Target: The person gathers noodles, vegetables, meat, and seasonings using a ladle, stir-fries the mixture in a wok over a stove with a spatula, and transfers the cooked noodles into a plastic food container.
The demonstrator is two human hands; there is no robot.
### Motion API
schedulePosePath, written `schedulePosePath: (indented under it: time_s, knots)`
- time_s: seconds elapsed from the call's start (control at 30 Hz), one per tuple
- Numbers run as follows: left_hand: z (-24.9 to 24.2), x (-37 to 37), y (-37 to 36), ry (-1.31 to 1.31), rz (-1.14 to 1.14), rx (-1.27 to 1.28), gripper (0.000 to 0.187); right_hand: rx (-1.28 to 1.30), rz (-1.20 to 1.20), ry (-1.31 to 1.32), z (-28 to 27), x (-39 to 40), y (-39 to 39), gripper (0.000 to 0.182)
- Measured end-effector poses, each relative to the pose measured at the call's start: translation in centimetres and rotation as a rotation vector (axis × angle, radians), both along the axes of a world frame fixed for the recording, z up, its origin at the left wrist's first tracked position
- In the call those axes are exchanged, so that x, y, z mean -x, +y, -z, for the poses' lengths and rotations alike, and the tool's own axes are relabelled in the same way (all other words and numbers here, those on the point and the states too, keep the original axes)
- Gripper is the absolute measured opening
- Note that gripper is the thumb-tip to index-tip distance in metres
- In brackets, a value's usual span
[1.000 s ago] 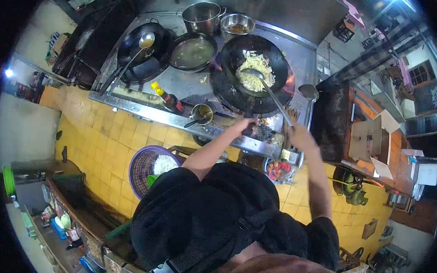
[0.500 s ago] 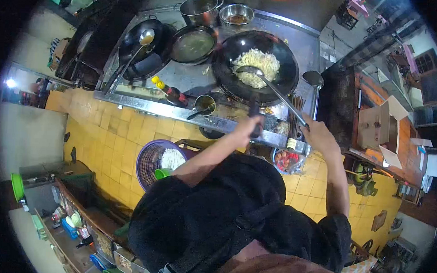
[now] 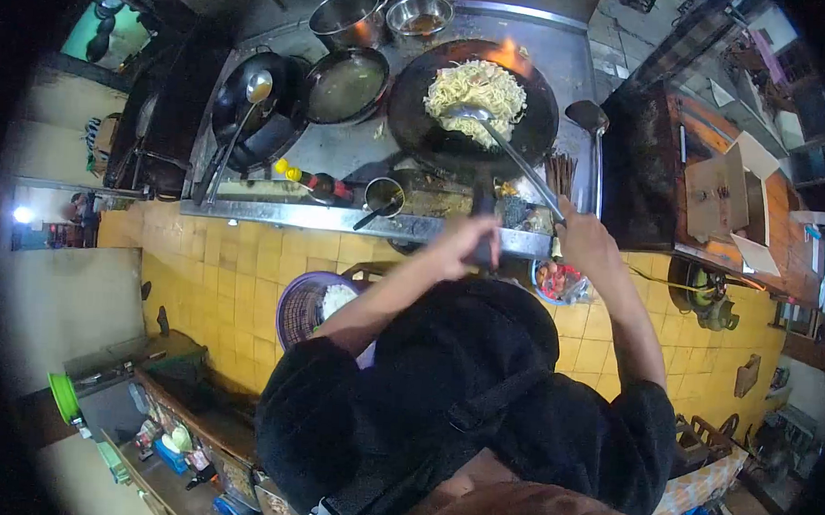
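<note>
My right hand (image 3: 586,244) is closed round the end of a long-handled metal ladle (image 3: 520,161), whose bowl rests in a pile of pale noodles (image 3: 480,87). The noodles sit in a large black wok (image 3: 418,133) on the stove. Slightly smeared by motion, my left hand (image 3: 461,248) is wrapped round the wok's dark handle (image 3: 483,198), which points towards me. Orange flame (image 3: 509,57) rises at the far rim of the wok, behind the noodles.
Left of the wok stand a pan of liquid (image 3: 348,87), a second wok with a ladle (image 3: 259,87), a sauce bottle (image 3: 319,185) and a small pot (image 3: 384,195). Behind are a tall pot (image 3: 347,20) and a steel bowl (image 3: 421,17). A purple basket (image 3: 300,299) stands below left.
The wok has tipped and the noodles are now heaped towards its far side. Flame has flared up at the far rim. Both hands keep their holds, and the view has shifted slightly.
</note>
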State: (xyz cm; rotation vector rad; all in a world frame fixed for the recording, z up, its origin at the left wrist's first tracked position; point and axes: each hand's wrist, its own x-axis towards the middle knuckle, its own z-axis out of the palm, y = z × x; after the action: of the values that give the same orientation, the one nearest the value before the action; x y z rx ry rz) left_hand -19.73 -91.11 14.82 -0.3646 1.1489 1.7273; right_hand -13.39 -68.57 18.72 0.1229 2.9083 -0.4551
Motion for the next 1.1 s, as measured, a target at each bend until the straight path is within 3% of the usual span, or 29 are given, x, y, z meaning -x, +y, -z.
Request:
schedulePosePath:
  time_s: [0.07,0.13,0.2,0.23,0.27,0.33,0.4,0.5,0.57,0.67,0.8,0.87,0.9,1.0,1.03,1.1]
  knots:
    - [4.9,5.4,-1.1,-0.06,-0.083,-0.144,0.014,-0.05,-0.024,-0.038,0.7,-0.3,-0.2,0.049]
    - [7.4,5.3,-0.4,0.089,-0.204,-0.037,0.014,-0.115,-0.042,0.043,5.4,-0.7,0.0,0.052]
    - [6.9,1.4,-0.5,0.007,-0.187,-0.093,0.016,-0.487,-0.031,0.159,5.9,-0.5,0.3,0.055]
    - [3.4,0.0,-0.9,-0.004,-0.052,-0.009,0.017,-0.341,0.045,0.037,4.2,0.4,0.7,0.055]
    - [1.3,-0.8,-1.0,0.053,0.047,0.01,0.017,-0.359,0.049,0.052,1.8,0.7,0.9,0.055]
    - [3.2,-0.2,-1.6,-0.088,-0.057,-0.016,0.017,-0.075,0.172,0.104,-2.3,-0.8,0.6,0.053]
    - [7.8,2.8,-1.6,0.114,-0.134,0.01,0.018,0.047,0.218,0.119,-2.3,-1.3,0.5,0.049]
    - [14.4,6.8,-1.1,0.26,-0.111,0.044,0.015,0.058,0.253,0.239,1.2,-0.2,-0.9,0.049]
    - [16.4,8.1,-0.1,0.307,-0.163,0.086,0.014,0.012,0.307,0.032,5.0,2.7,-2.6,0.055]
    - [16.0,7.5,0.6,0.311,-0.199,0.091,0.016,-0.056,0.216,-0.012,10.3,5.9,-2.2,0.053]
    - [16.8,8.1,-0.3,0.249,-0.127,0.038,0.019,0.024,0.082,0.11,8.5,4.4,-1.9,0.048]
    - [16.4,8.2,-0.4,0.239,-0.126,0.077,0.022,0.053,0.197,0.162,8.7,2.5,-2.5,0.045]
    - [16.3,8.2,-0.5,0.258,-0.121,0.072,0.022,0.064,0.212,0.024,8.2,2.2,-3.1,0.045]
    - [16.1,7.9,-0.5,0.242,-0.114,0.075,0.021,0.1,0.098,0.032,11.6,5.3,-1.0,0.047]
    - [16.3,8.0,-0.5,0.269,-0.121,0.065,0.02,0.093,0.086,0.158,11.1,6.5,-1.0,0.046]
    - [16.7,7.9,0.0,0.279,-0.126,0.103,0.019,0.106,0.136,0.174,11.8,6.8,-2.5,0.045]
